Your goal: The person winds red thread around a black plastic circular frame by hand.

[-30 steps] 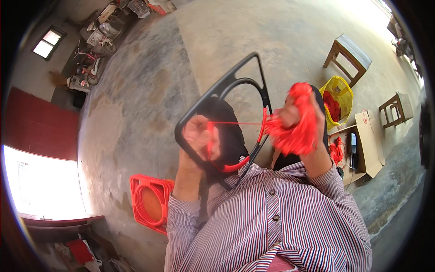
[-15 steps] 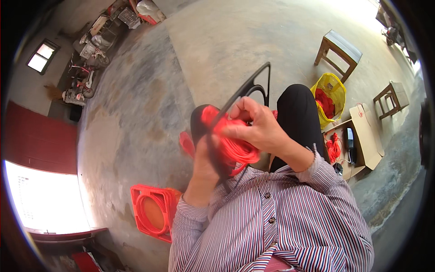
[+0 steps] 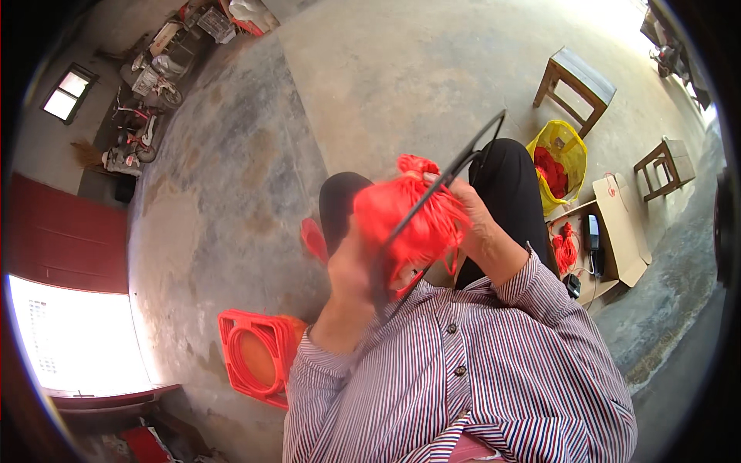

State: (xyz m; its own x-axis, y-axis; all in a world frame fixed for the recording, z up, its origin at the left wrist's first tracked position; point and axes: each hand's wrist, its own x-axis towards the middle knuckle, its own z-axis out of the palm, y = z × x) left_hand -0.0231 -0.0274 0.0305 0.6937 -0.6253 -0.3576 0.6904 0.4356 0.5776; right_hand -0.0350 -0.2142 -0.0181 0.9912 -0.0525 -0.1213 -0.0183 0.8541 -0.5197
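A thick bundle of red cord (image 3: 409,216) is held up over my lap, its strands looped and gathered at the far end. My left hand (image 3: 351,266), blurred by motion, grips the bundle's left side. My right hand (image 3: 478,220) is closed around the right side, its fingers partly hidden behind the cord. Slanting across the front of both is a thin black frame (image 3: 444,179), narrow and looped, its lower end close to my left hand. I cannot make out what the frame is or which hand bears it.
Left of me on the concrete floor lies a red plastic frame (image 3: 228,328) wound with cord. To the right are a yellow bag (image 3: 579,158) of red material and an open cardboard box (image 3: 629,231) with a red cord bundle and a black device. Two stools (image 3: 583,73) stand beyond.
The red bundle has swung upward and turned, its strands now fanned out toward the right hand. The black frame has tilted to the right. My right hand has shifted to the bundle's right side.
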